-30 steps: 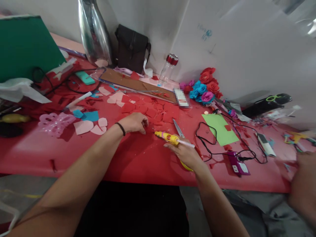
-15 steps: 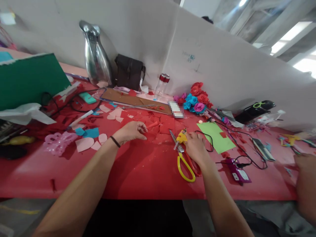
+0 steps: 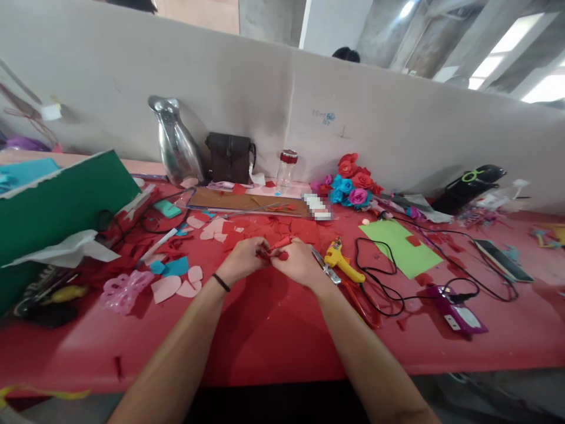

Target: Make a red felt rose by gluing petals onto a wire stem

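Note:
My left hand [image 3: 246, 258] and my right hand [image 3: 296, 259] meet over the middle of the red table. Between their fingertips is a small rolled piece of red paper [image 3: 281, 242], pinched by both hands and partly hidden by the fingers. Right of my right hand lies a yellow hot glue gun [image 3: 342, 262], with its black cord trailing to the right. Scissors [image 3: 325, 266] rest beside it, partly covered by my right forearm. Pink paper petals [image 3: 166, 288] and blue paper pieces [image 3: 175, 267] lie left of my left hand.
A steel jug [image 3: 176, 144], a dark bag [image 3: 230, 158] and a red-lidded glass jar [image 3: 286, 168] stand along the wall. Paper flowers [image 3: 353, 182] sit at the back, with a green sheet [image 3: 404, 250] in front. A purple power strip [image 3: 459, 312] lies right; a pink plastic holder [image 3: 126, 291] left.
My right hand has let go of the glue gun, leaving it on the table, and has moved left to join my left hand at the red paper. The view has shifted.

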The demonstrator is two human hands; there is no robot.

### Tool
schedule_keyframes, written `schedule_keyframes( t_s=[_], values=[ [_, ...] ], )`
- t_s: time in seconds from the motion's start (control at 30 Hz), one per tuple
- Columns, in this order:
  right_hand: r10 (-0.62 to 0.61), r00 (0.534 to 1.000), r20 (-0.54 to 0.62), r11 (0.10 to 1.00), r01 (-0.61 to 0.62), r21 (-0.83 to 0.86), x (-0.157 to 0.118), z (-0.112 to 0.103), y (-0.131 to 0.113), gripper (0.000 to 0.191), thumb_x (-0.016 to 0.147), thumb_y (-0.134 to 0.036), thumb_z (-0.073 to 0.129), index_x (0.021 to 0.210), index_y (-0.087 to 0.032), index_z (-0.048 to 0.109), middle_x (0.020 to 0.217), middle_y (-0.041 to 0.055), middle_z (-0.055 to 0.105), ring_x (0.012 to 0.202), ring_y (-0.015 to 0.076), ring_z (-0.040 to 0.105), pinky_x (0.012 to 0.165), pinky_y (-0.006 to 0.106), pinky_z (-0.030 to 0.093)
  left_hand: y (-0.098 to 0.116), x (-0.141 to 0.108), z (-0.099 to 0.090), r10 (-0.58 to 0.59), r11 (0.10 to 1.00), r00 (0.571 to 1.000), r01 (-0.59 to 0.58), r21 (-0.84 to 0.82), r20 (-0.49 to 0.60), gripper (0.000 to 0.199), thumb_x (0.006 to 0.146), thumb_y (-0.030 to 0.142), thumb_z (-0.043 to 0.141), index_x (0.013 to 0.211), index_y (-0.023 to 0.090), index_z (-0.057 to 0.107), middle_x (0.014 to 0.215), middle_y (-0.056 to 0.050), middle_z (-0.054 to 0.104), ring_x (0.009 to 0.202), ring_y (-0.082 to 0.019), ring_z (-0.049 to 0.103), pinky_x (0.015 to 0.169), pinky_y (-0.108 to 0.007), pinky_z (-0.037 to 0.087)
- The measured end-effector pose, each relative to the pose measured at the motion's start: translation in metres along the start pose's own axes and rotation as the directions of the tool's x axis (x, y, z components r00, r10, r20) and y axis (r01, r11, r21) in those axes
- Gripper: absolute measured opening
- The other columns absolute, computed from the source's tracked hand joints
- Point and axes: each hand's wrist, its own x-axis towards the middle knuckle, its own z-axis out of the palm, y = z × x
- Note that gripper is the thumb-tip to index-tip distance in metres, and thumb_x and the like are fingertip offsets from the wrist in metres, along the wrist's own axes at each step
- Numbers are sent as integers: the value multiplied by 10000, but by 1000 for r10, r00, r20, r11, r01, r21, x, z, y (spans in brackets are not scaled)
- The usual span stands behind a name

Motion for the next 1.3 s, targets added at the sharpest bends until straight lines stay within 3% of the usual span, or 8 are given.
schedule_keyframes(
  t_s=[0.17,0.23,0.33,0.43,0.57,0.87,1.13,1.3],
  values=[
    [142,965,-222,921,-47,388,5,8,28,174,725,-258,588,787,-209,743,844,43,736,818,200,642,779,288,440,14,-4,-2,-11,993,988,-7,-118,-152,153,604,285,641,694,179,578,670,8,607,600,-131,523,575,-239,383],
    [278,921,-273,776,-48,629,8,10,39,177,695,-301,625,777,-196,740,798,36,736,772,193,643,745,283,454,18,-6,-1,4,978,974,-51,-203,-228,151,695,325,571,670,176,583,647,11,585,581,-117,495,574,-234,372],
    [448,860,-245,464,10,886,11,11,44,202,599,-329,709,738,-185,739,730,18,726,739,179,629,722,281,454,19,-6,3,-2,941,951,-103,-323,-310,199,750,331,530,659,171,607,587,21,558,514,-94,435,540,-228,346],
    [506,845,-175,215,73,974,10,11,40,200,524,-310,759,676,-180,735,663,2,704,640,135,590,658,261,439,17,-5,10,-72,869,943,-100,-484,-325,188,698,344,623,682,160,657,618,3,615,531,-92,472,567,-230,376],
    [539,836,-103,27,105,994,9,10,34,183,484,-284,786,620,-177,726,596,-15,670,538,86,523,555,226,390,19,-5,19,-199,743,927,-68,-666,-317,230,577,330,752,725,157,717,754,-48,708,742,-149,601,758,-273,434],
    [528,848,-43,-109,118,987,5,11,23,179,463,-257,801,592,-168,716,590,-12,661,560,89,533,562,224,414,21,-5,24,-277,722,918,5,-692,-282,243,497,314,803,688,177,740,718,-33,724,728,-150,617,780,-282,440],
    [539,839,-74,-96,148,984,2,15,18,181,504,-278,792,640,-177,728,641,-7,681,599,103,548,595,238,431,20,-3,36,-326,673,907,25,-739,-266,256,471,305,815,661,153,735,702,-52,726,715,-156,635,804,-302,459],
    [565,809,-161,-27,214,977,2,18,14,180,542,-276,768,696,-186,742,708,2,709,668,128,589,678,268,463,22,-2,41,-334,692,891,10,-722,-308,256,458,310,818,647,158,736,713,-54,734,736,-173,644,854,-337,459]
  ],
)
